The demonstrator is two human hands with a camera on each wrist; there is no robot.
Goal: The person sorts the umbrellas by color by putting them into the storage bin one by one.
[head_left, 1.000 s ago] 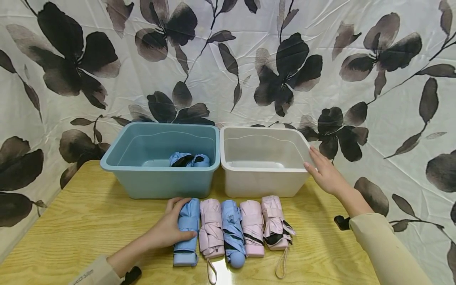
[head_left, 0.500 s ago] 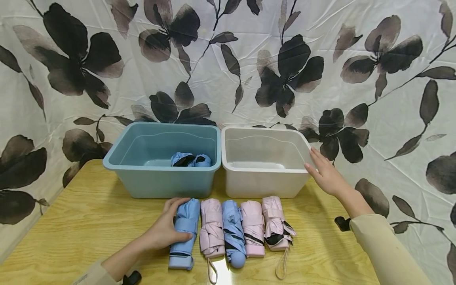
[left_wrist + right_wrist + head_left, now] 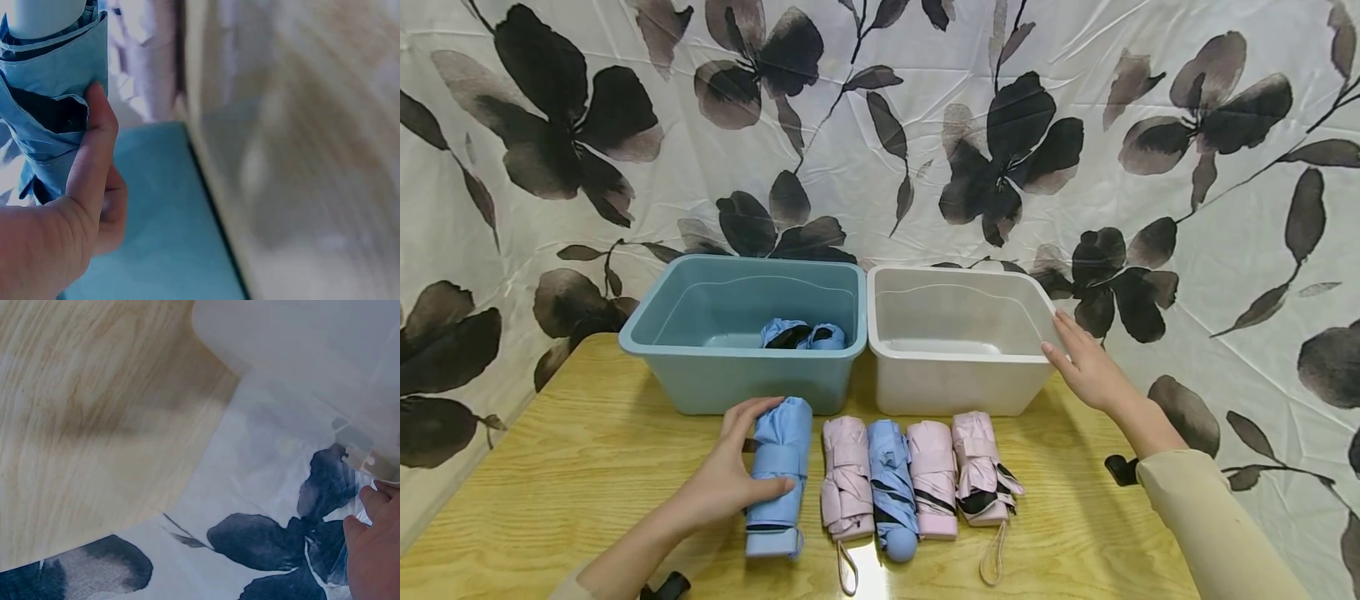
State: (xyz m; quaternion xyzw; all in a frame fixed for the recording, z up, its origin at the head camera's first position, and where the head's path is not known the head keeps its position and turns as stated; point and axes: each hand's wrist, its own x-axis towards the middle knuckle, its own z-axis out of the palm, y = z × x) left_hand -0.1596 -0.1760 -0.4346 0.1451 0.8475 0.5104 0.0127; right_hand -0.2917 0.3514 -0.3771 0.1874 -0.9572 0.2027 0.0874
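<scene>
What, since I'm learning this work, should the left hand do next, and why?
Probably lift the held umbrella toward the blue bin: the left hand grips it, apart from the row of umbrellas, and that bin holds similarly blue bundles.

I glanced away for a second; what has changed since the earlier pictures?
The left hand, already holding the leftmost blue umbrella, has moved it left, apart from the four umbrellas beside it, then slightly up in the head view. The right hand stayed on the white bin, and those four stayed put.
</scene>
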